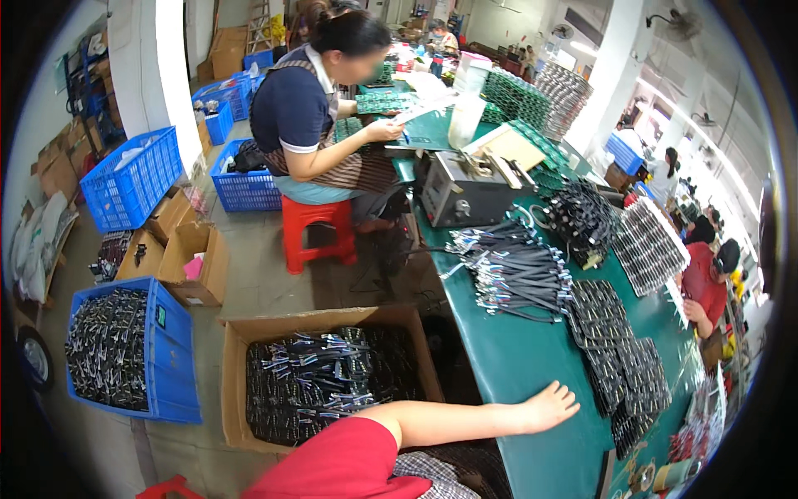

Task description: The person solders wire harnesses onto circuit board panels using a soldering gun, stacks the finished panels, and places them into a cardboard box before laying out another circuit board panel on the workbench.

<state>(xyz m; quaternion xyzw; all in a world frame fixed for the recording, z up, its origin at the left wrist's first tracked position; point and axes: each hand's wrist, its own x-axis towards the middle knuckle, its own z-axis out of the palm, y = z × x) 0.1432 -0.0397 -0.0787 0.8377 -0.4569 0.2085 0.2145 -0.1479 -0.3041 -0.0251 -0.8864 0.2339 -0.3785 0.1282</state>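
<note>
My left hand [544, 407], at the end of a bare forearm with a red sleeve, rests on the green table top [519, 366]. Its fingers are apart and it holds nothing. Close by on the right lie stacked black panels [628, 378] with rows of small metal parts. Farther up the table is a pile of short black cables [519, 270] with coloured wire ends. My right hand is out of the picture.
An open carton [234, 391] of black cables stands left of the table, with a blue crate [174, 366] of similar parts beyond. A grey metal machine [457, 195] sits farther up the table. A co-worker [291, 108] sits on a red stool [316, 224], holding papers.
</note>
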